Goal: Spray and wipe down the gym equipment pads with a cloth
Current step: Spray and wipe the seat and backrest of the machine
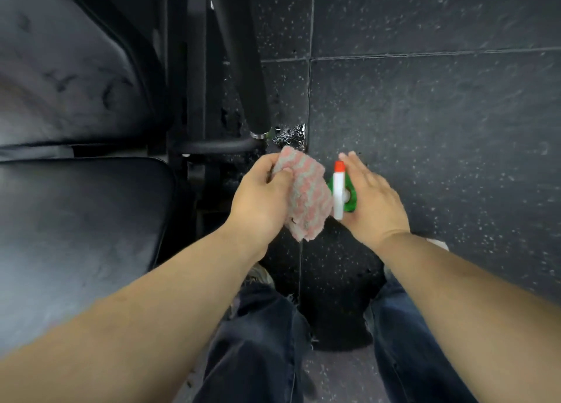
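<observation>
No readable text, label, brand or number anywhere in view. Nothing legible on the green bottle (338, 190), the cloth (306, 202) or the black pad (82, 220). Only blur and plain surfaces there.

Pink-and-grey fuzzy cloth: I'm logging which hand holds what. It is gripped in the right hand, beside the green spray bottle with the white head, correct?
No. The head view shows the pink-and-grey fuzzy cloth gripped in the left hand, not the right hand; it is beside the green spray bottle with the white head.
</observation>
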Demonstrator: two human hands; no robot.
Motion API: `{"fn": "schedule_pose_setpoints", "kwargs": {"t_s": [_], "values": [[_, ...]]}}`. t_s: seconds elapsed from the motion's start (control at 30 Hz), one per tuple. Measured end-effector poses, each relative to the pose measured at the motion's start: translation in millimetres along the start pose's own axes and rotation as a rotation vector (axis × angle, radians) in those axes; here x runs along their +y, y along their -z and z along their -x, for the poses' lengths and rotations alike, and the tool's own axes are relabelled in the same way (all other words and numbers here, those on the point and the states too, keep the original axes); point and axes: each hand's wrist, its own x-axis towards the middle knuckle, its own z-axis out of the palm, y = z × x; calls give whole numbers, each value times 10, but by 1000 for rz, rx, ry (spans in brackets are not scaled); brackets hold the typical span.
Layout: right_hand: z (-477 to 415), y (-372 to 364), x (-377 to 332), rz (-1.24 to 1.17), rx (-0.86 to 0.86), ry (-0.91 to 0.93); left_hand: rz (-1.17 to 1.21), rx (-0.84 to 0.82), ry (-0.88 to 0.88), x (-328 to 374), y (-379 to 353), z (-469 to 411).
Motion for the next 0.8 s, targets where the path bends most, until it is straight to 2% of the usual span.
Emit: {"fn": "schedule_pose_setpoints", "kwargs": {"t_s": [0.17, 0.33, 0.5, 0.6, 0.8], "values": [[-162, -20, -119, -145, 171, -111, -17, 8, -68, 111, 146, -90], [61, 219, -791, -232, 225, 48, -46, 106, -208, 312, 456, 148], [292, 573, -2017, -272, 47, 310, 41, 362, -310, 666, 1227, 509], [248, 644, -2647, -247, -46, 364, 55, 513, -289, 773, 1771, 609], [81, 640, -3592, 68, -180, 381, 135, 699, -181, 592, 2763, 819]]}}
